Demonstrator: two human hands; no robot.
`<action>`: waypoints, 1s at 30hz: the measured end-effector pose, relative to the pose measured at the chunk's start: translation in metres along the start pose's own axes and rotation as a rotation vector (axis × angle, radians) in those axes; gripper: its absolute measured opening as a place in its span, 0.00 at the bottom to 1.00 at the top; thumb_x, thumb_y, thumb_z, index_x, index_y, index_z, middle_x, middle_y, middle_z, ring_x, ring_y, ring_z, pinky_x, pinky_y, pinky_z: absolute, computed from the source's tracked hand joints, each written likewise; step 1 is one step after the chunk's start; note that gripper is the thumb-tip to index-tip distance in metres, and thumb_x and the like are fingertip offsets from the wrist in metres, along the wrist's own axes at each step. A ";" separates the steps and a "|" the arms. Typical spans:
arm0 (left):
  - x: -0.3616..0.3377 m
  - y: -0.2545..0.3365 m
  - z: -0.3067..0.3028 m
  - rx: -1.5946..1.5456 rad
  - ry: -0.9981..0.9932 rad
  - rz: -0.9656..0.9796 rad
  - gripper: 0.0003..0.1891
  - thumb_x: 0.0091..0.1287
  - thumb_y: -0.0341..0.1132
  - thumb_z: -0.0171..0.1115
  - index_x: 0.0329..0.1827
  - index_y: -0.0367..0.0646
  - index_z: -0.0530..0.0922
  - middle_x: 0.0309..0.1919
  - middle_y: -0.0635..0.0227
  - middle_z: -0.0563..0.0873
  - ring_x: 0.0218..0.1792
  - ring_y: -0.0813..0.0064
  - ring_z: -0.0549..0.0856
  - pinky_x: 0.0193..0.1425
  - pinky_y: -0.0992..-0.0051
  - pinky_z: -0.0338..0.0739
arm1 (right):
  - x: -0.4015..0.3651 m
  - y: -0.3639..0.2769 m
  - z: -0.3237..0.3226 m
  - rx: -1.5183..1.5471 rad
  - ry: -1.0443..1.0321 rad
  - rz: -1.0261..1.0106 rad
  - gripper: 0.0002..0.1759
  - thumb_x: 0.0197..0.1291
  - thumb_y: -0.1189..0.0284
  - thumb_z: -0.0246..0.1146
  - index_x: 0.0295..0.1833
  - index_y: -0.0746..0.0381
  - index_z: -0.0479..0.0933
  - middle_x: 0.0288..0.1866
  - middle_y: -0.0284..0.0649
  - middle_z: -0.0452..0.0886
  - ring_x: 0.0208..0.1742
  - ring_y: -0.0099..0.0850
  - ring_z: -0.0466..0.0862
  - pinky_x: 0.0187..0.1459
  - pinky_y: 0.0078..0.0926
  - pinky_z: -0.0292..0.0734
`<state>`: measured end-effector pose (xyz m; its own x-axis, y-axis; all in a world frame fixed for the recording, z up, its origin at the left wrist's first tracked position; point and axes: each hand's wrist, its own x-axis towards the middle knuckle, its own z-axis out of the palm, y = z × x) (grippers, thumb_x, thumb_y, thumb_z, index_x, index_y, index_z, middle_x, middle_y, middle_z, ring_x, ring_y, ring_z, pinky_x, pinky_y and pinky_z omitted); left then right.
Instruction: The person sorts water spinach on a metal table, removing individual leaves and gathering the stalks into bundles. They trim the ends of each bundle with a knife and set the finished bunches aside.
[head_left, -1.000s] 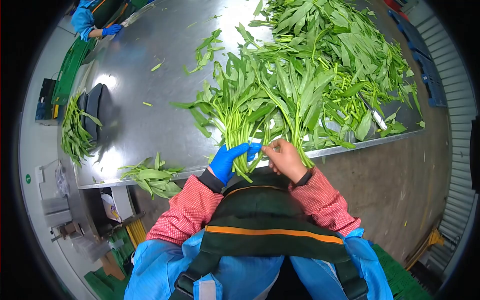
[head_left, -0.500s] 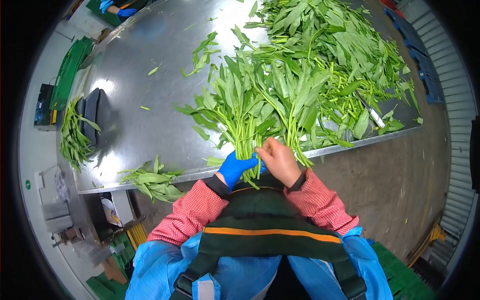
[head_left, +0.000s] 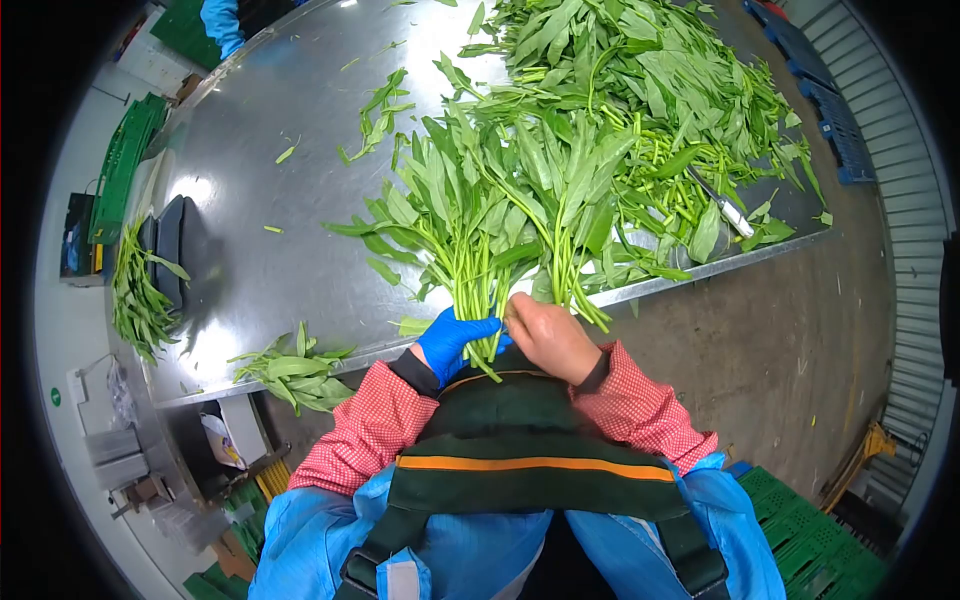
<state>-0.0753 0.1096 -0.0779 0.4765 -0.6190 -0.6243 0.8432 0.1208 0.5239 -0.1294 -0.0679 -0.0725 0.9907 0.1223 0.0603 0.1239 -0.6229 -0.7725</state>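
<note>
Head view: left hand (head_left: pixel 455 337) clasps leafy-green bunch (head_left: pixel 462 235) at metal table edge (head_left: pixel 720 265); right hand (head_left: pixel 552 340), hold unclear. Likely light, bruisable; grip stems (head_left: pixel 468 285).

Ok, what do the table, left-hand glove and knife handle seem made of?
Table: smooth grey metal, probably stainless steel, given the bright glare.
Left-hand glove: perhaps thin nitrile; blue, close-fitting.
Knife handle: likely plastic; white and smooth-looking.

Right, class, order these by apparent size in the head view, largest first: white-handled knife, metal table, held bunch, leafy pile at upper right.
1. Metal table
2. Leafy pile
3. Held bunch
4. White-handled knife, plainly smallest
</note>
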 end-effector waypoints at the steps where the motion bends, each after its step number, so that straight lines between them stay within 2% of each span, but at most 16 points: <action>1: -0.001 0.000 -0.002 0.056 -0.004 -0.009 0.16 0.63 0.26 0.62 0.54 0.38 0.75 0.43 0.62 0.83 0.42 0.69 0.85 0.50 0.71 0.83 | -0.002 0.003 0.001 -0.011 -0.033 -0.014 0.08 0.61 0.71 0.58 0.35 0.64 0.68 0.23 0.49 0.77 0.25 0.51 0.79 0.27 0.47 0.71; 5: 0.013 -0.015 -0.033 0.222 -0.116 -0.036 0.19 0.61 0.28 0.67 0.55 0.38 0.75 0.41 0.62 0.84 0.38 0.71 0.85 0.44 0.73 0.82 | 0.005 -0.007 -0.006 -0.201 -0.141 -0.047 0.07 0.59 0.73 0.57 0.34 0.65 0.68 0.24 0.52 0.78 0.26 0.52 0.79 0.27 0.47 0.71; 8: 0.001 -0.005 -0.011 0.222 -0.046 -0.018 0.21 0.60 0.28 0.67 0.56 0.37 0.74 0.40 0.61 0.84 0.37 0.70 0.85 0.44 0.72 0.82 | 0.013 0.007 -0.017 -0.048 0.309 0.083 0.06 0.60 0.74 0.58 0.36 0.65 0.70 0.23 0.50 0.77 0.24 0.46 0.80 0.26 0.42 0.71; 9: -0.002 -0.001 -0.006 0.168 -0.016 -0.028 0.21 0.60 0.27 0.67 0.57 0.36 0.73 0.42 0.61 0.83 0.40 0.68 0.85 0.46 0.70 0.82 | 0.016 0.012 -0.028 0.241 0.512 0.167 0.04 0.63 0.74 0.58 0.39 0.64 0.71 0.22 0.41 0.76 0.21 0.32 0.77 0.23 0.32 0.68; 10: -0.004 0.002 -0.002 0.114 0.015 -0.042 0.22 0.60 0.25 0.66 0.57 0.36 0.73 0.44 0.60 0.82 0.42 0.67 0.84 0.48 0.69 0.82 | 0.017 0.018 -0.050 0.479 0.583 0.305 0.05 0.65 0.73 0.58 0.43 0.63 0.73 0.22 0.32 0.73 0.22 0.21 0.71 0.23 0.24 0.65; 11: -0.005 0.004 -0.001 0.064 0.043 -0.055 0.22 0.60 0.24 0.66 0.58 0.36 0.72 0.46 0.59 0.81 0.45 0.66 0.84 0.49 0.68 0.82 | 0.018 0.015 -0.073 0.639 0.681 0.323 0.06 0.65 0.74 0.58 0.45 0.63 0.72 0.22 0.29 0.72 0.23 0.18 0.69 0.23 0.20 0.63; 13: 0.000 0.002 -0.004 0.029 -0.014 -0.013 0.24 0.60 0.23 0.65 0.60 0.35 0.70 0.48 0.59 0.80 0.50 0.62 0.83 0.53 0.65 0.81 | 0.011 0.033 -0.095 0.206 0.607 0.478 0.14 0.65 0.63 0.61 0.45 0.64 0.73 0.23 0.34 0.74 0.24 0.25 0.73 0.27 0.25 0.68; 15: 0.001 0.002 0.005 0.037 -0.043 0.044 0.24 0.60 0.23 0.65 0.60 0.35 0.70 0.48 0.59 0.80 0.51 0.60 0.83 0.54 0.65 0.80 | 0.003 0.060 -0.077 -0.003 0.295 0.644 0.27 0.61 0.49 0.61 0.45 0.66 0.74 0.25 0.43 0.79 0.27 0.38 0.80 0.32 0.34 0.73; 16: 0.000 0.007 0.012 0.056 -0.055 0.093 0.24 0.60 0.23 0.64 0.60 0.35 0.70 0.48 0.58 0.80 0.51 0.60 0.83 0.54 0.65 0.80 | 0.005 0.049 -0.069 -0.085 0.180 0.702 0.36 0.56 0.40 0.59 0.43 0.67 0.76 0.30 0.52 0.82 0.35 0.49 0.82 0.38 0.41 0.75; 17: -0.002 0.015 0.020 0.076 -0.066 0.142 0.24 0.61 0.24 0.64 0.61 0.35 0.70 0.49 0.57 0.80 0.51 0.59 0.83 0.55 0.65 0.80 | 0.007 0.048 -0.059 -0.184 0.144 0.675 0.32 0.55 0.43 0.60 0.39 0.66 0.78 0.30 0.54 0.82 0.36 0.50 0.83 0.37 0.43 0.75; 19: 0.004 0.018 0.023 0.077 -0.084 0.180 0.23 0.62 0.24 0.63 0.60 0.34 0.69 0.50 0.56 0.81 0.51 0.60 0.83 0.55 0.65 0.79 | 0.012 0.063 -0.043 -0.161 0.196 0.638 0.26 0.55 0.50 0.63 0.35 0.66 0.78 0.26 0.52 0.81 0.31 0.49 0.82 0.35 0.41 0.75; 22: 0.025 0.010 0.015 0.071 -0.096 0.127 0.20 0.63 0.26 0.61 0.59 0.33 0.71 0.51 0.55 0.82 0.51 0.63 0.83 0.55 0.68 0.79 | 0.008 0.076 -0.043 0.073 0.279 0.579 0.19 0.55 0.58 0.64 0.32 0.66 0.77 0.21 0.50 0.78 0.26 0.44 0.80 0.31 0.37 0.74; 25: 0.030 0.001 0.030 0.006 -0.070 0.061 0.19 0.63 0.26 0.62 0.58 0.34 0.73 0.50 0.58 0.83 0.50 0.67 0.83 0.56 0.68 0.78 | 0.002 0.078 -0.048 0.188 0.286 0.591 0.15 0.57 0.65 0.65 0.30 0.67 0.76 0.19 0.44 0.77 0.21 0.34 0.78 0.26 0.31 0.71; 26: 0.037 -0.005 0.028 0.040 -0.076 0.075 0.19 0.63 0.27 0.63 0.57 0.35 0.74 0.50 0.61 0.83 0.50 0.71 0.83 0.55 0.71 0.78 | 0.002 0.075 -0.046 0.400 0.300 0.593 0.12 0.59 0.69 0.63 0.29 0.67 0.73 0.18 0.39 0.76 0.18 0.24 0.75 0.22 0.27 0.69; 29: 0.049 -0.016 0.033 0.082 -0.115 0.155 0.21 0.63 0.26 0.62 0.59 0.36 0.73 0.51 0.60 0.83 0.51 0.69 0.83 0.54 0.71 0.78 | 0.008 0.049 -0.049 0.684 0.237 0.638 0.10 0.61 0.73 0.61 0.30 0.66 0.71 0.17 0.36 0.76 0.16 0.20 0.73 0.19 0.23 0.67; 30: 0.047 -0.016 0.038 0.099 -0.082 0.135 0.19 0.63 0.28 0.63 0.58 0.38 0.75 0.49 0.64 0.84 0.48 0.73 0.83 0.50 0.74 0.78 | 0.009 0.049 -0.044 0.705 0.245 0.612 0.10 0.62 0.73 0.60 0.30 0.65 0.70 0.17 0.36 0.76 0.15 0.21 0.73 0.18 0.23 0.66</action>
<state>-0.0752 0.0490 -0.0938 0.5581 -0.6643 -0.4973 0.7426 0.1325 0.6565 -0.1117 -0.1308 -0.0821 0.8668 -0.2835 -0.4101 -0.4014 0.0913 -0.9114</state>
